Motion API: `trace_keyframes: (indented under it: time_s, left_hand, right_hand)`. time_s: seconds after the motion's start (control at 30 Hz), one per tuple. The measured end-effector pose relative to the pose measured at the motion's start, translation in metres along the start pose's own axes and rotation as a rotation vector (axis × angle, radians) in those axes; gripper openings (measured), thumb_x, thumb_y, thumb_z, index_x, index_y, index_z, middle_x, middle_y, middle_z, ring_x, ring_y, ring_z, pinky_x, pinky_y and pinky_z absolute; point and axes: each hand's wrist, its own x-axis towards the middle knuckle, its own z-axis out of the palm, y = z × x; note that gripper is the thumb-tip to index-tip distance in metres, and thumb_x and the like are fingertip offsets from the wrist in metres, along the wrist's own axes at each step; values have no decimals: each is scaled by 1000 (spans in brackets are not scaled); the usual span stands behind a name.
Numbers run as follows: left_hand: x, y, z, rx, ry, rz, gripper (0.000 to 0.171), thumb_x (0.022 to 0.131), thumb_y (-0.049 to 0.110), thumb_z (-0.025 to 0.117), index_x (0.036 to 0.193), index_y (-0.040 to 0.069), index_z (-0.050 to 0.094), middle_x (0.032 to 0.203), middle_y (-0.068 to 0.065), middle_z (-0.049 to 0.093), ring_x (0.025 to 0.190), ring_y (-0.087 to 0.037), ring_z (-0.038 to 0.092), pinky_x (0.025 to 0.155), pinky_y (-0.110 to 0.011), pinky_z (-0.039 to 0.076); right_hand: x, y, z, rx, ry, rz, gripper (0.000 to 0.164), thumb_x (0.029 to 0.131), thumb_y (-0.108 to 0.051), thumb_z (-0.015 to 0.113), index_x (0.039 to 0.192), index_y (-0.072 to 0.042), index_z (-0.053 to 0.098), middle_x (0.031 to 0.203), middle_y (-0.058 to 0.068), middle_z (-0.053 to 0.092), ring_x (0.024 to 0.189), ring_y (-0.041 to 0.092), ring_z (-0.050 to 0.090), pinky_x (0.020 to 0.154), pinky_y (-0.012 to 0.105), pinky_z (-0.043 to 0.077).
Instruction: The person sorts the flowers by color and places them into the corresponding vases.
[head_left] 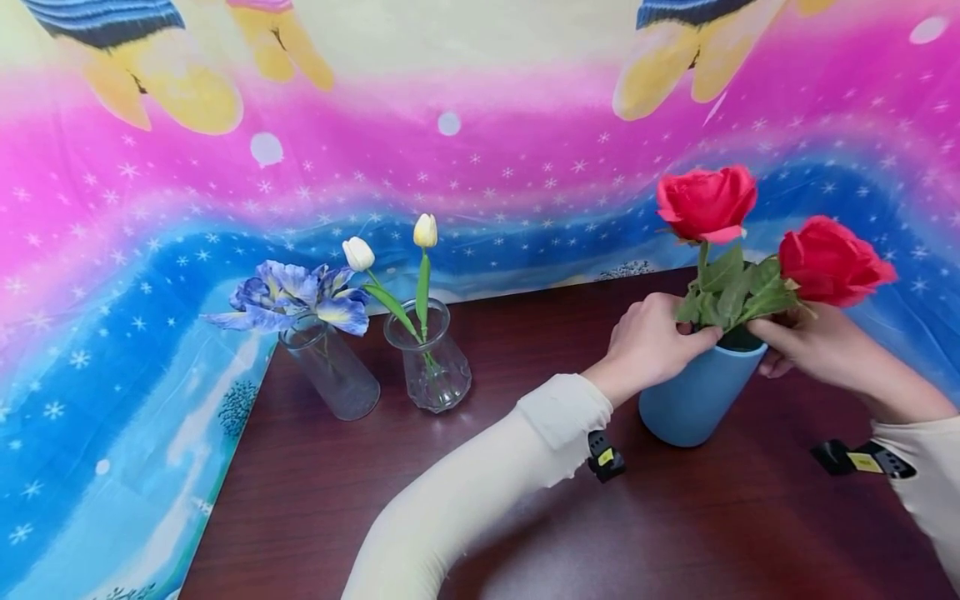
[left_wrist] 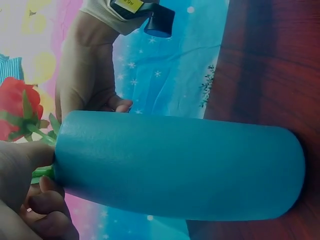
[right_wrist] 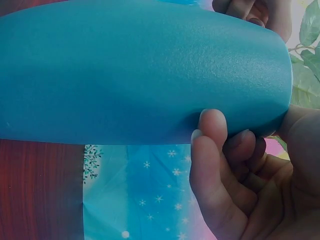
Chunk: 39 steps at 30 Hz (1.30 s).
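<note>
A tall blue vase (head_left: 693, 396) stands upright on the table, holding two red roses with green leaves: the left rose (head_left: 708, 202) and the right rose (head_left: 836, 262). My left hand (head_left: 656, 342) is at the vase's left rim, where its thumb and curled fingers pinch a green stem (left_wrist: 42, 173). On the other side, my right hand (head_left: 813, 342) grips the vase at the rim. Its thumb reaches over the rim, and its curled fingers (right_wrist: 212, 125) lie against the vase wall. The lower stems are hidden inside the vase.
To the left stand a clear cylindrical vase (head_left: 348, 392) with blue-purple irises (head_left: 288, 298) and a rounder glass vase (head_left: 442, 379) with two white tulips (head_left: 425, 231). A printed snowflake cloth (head_left: 510, 179) hangs behind the dark wooden table (head_left: 315, 508).
</note>
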Motion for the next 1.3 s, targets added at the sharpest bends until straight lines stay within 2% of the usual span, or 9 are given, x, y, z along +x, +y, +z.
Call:
trace_keyframes:
  time_s: [0.27, 0.4, 0.5, 0.63, 0.7, 0.8, 0.93, 1.07, 1.3]
  left_hand:
    - [-4, -5, 2, -76, 58, 14, 28, 92, 40, 73, 77, 22, 59, 61, 9, 55, 50, -3, 50, 45, -21, 40]
    - [-5, -5, 3, -78, 64, 4, 22, 91, 41, 73, 85, 24, 61, 61, 12, 57, 50, -2, 51, 46, -20, 42]
    - [-6, -6, 2, -82, 55, -16, 26, 91, 43, 73, 77, 23, 63, 52, 9, 50, 45, -4, 47, 44, -20, 38]
    - [-8, -8, 3, -99, 49, -41, 40, 91, 47, 72, 62, 21, 63, 46, 5, 42, 40, -8, 41, 41, -21, 35]
    - [-9, -11, 4, -120, 57, -47, 38, 91, 48, 72, 64, 22, 65, 49, 8, 47, 42, -7, 44, 43, -21, 38]
    - [-11, -15, 6, -163, 71, -48, 24, 90, 47, 74, 87, 23, 69, 65, 14, 59, 53, -1, 51, 50, -18, 43]
    - [-12, -21, 9, -220, 77, -41, 35, 89, 45, 76, 116, 26, 62, 85, 18, 64, 71, 5, 56, 61, -15, 47]
    - [-14, -24, 11, -257, 66, -34, 35, 88, 44, 76, 114, 26, 61, 88, 16, 62, 77, 5, 56, 66, -15, 47]
    - [-18, -32, 14, -271, 55, -6, 32, 87, 39, 79, 108, 23, 61, 87, 13, 62, 76, 3, 55, 66, -16, 47]
  right_hand:
    - [0, -1, 0, -1, 8, -5, 44, 106, -11, 49, 139, 17, 39, 89, 12, 71, 50, 13, 66, 48, 31, 57]
    - [1, 0, 0, -6, 7, -13, 44, 106, -11, 49, 139, 17, 39, 90, 18, 71, 49, 12, 65, 47, 30, 56]
    - [0, 1, 0, 8, 13, -14, 42, 105, -12, 50, 137, 15, 41, 89, 10, 71, 50, 14, 66, 47, 31, 56]
    - [0, 2, 0, 41, 34, -9, 35, 104, -12, 52, 133, 6, 45, 86, -17, 67, 50, 16, 67, 48, 33, 57]
    - [0, 3, 0, 50, 32, -22, 36, 104, -12, 52, 135, 6, 44, 89, -10, 70, 50, 16, 67, 48, 33, 57]
    - [1, 3, 0, 53, 32, -15, 37, 104, -12, 52, 135, 7, 43, 90, -4, 71, 50, 15, 67, 48, 33, 57]
    - [1, 3, -1, 35, 17, 4, 41, 105, -13, 51, 138, 10, 41, 94, 11, 72, 52, 16, 68, 50, 33, 58]
    - [1, 2, -1, 23, 13, -3, 45, 106, -13, 48, 141, 14, 38, 109, 40, 63, 52, 17, 68, 50, 33, 58]
    - [0, 0, 0, 34, 22, -29, 44, 105, -10, 49, 141, 13, 37, 114, 44, 58, 50, 16, 67, 49, 32, 58]
